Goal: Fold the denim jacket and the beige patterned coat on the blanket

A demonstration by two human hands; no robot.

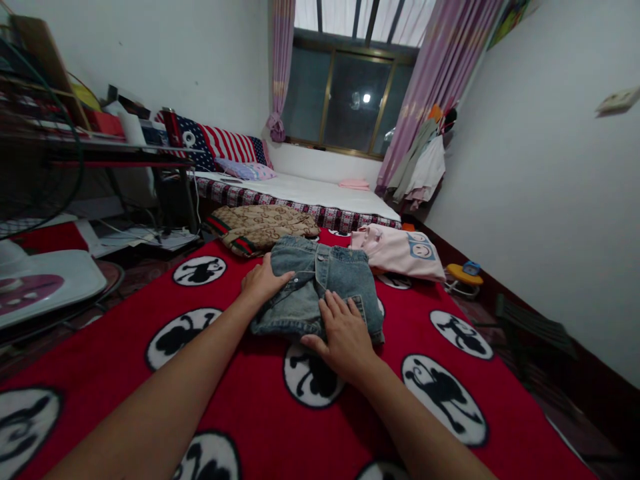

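Hands lie flat and open on our folded denim jacket, holding nothing: left hand on its left edge, right hand pressing the near edge so it stays flat on the red blanket. Beyond lie a brown top and pink shirt.

Both hands, left hand and right hand, press flat on folded denim garment.
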